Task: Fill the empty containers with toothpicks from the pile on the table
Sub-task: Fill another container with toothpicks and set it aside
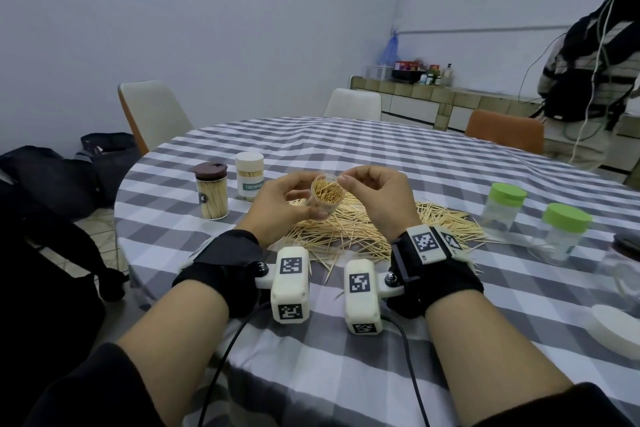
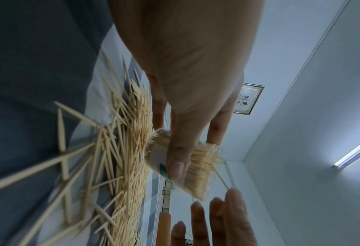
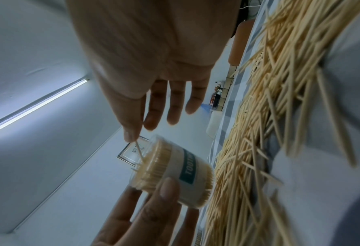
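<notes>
A person's left hand [image 1: 277, 199] grips a clear plastic jar [image 1: 325, 196] packed with toothpicks, held tilted above the pile [image 1: 363, 229], while the right hand [image 1: 377, 198] pinches 1 toothpick [image 3: 138, 149] at the jar's mouth.

From left on the round table [image 1: 415, 156], under a grey-and-white checked cloth: a cylindrical brown-lidded jar [image 1: 211, 191] and a white-lidded jar [image 1: 249, 180], both full of thin, pointed wooden sticks; the loose, tangled pile spread beneath both hands; then 2 green-lidded jars [image 1: 504, 208], clear and seemingly empty; and a flat white lid [image 1: 614, 329] at the right edge. The wrist cameras [image 1: 291, 284] partly hide the pile's near edge.
</notes>
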